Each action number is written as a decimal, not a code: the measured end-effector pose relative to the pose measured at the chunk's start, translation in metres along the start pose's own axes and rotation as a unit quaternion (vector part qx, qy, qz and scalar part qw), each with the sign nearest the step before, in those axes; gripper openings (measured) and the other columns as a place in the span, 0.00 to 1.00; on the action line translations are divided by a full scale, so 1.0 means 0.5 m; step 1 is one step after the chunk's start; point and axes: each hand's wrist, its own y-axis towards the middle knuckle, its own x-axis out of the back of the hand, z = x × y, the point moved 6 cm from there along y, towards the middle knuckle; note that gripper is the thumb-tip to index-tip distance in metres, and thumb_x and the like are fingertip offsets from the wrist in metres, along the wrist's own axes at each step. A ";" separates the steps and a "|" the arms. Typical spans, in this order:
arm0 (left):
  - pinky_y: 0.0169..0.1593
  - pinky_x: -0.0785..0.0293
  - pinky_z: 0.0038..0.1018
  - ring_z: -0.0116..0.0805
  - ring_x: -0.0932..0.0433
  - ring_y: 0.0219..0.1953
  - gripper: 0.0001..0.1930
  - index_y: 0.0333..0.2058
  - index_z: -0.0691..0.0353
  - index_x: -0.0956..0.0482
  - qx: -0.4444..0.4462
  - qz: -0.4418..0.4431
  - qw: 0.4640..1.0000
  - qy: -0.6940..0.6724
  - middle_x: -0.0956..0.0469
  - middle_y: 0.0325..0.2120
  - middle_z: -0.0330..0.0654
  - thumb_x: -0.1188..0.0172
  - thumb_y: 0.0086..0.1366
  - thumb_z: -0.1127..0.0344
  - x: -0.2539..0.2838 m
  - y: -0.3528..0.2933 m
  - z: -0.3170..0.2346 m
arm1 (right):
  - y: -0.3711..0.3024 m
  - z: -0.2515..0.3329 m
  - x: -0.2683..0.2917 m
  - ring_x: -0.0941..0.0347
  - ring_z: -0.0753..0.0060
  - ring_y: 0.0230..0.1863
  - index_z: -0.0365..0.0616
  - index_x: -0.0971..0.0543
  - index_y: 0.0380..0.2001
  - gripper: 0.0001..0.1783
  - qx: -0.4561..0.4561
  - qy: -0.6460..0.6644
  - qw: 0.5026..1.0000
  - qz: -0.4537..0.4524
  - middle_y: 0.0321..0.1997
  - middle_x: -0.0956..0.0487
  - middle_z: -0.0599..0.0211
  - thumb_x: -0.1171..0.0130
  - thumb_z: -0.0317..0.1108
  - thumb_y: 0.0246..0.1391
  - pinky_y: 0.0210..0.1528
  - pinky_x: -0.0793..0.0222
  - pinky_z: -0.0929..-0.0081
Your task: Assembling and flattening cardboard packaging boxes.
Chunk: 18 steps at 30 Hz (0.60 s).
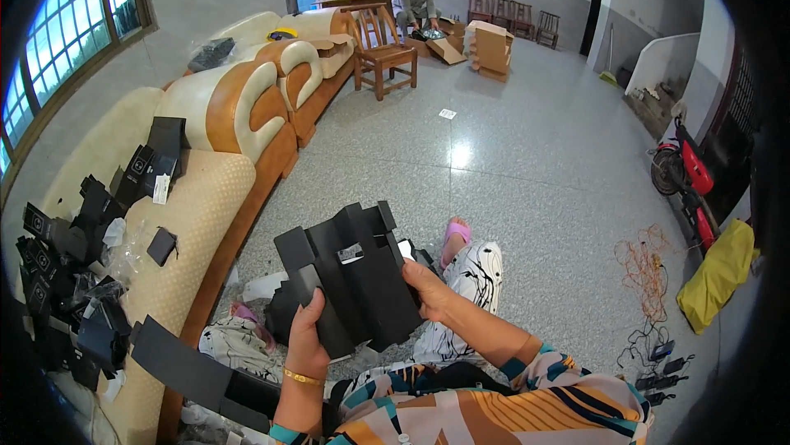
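Note:
A black cardboard box insert [370, 280], folded with flaps and a small cut-out, is held up over my lap. My left hand [309, 338] grips its lower left side, thumb on the front. On its right edge my right hand [425, 287] is closed, the thumb over the card. Through the cut-out a bit of something pale shows. Below my left forearm lies an opened long black box [197, 371] with its lid stretched out to the left. More dark pieces sit behind the insert, partly hidden by it.
Several black boxes [49, 280] and plastic wrap are heaped on the sofa [206, 198] at my left. Orange cord [646, 268], black adapters [662, 375] and a yellow bag [717, 276] lie on the right. Farther off are a wooden chair [385, 54], cartons [491, 46] and a seated person [415, 5].

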 end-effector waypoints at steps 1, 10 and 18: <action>0.50 0.31 0.36 0.40 0.26 0.46 0.18 0.49 0.64 0.32 -0.013 0.020 1.000 0.012 0.26 0.44 0.45 0.48 0.62 0.63 -0.012 0.000 -0.002 | 0.002 0.002 0.006 0.31 0.75 0.46 0.43 0.35 0.52 0.26 0.020 -0.034 0.999 0.004 0.48 0.28 0.67 0.43 0.41 0.52 0.47 0.33 0.75; 0.43 0.28 0.26 0.29 0.25 0.38 0.22 0.45 0.63 0.32 -0.148 -0.047 0.960 0.231 0.25 0.39 0.40 0.37 0.50 0.77 -0.020 0.022 -0.008 | 0.010 0.054 0.041 0.27 0.78 0.37 0.38 0.30 0.45 0.22 0.212 -0.277 0.930 -0.113 0.39 0.23 0.67 0.37 0.32 0.46 0.40 0.32 0.78; 0.46 0.33 0.22 0.29 0.29 0.41 0.30 0.50 0.65 0.38 -0.304 -0.156 0.861 0.377 0.30 0.40 0.41 0.41 0.46 0.81 0.010 0.020 -0.037 | -0.012 0.101 0.043 0.26 0.72 0.33 0.37 0.30 0.41 0.20 0.315 -0.458 0.805 -0.207 0.32 0.22 0.59 0.39 0.37 0.47 0.36 0.32 0.74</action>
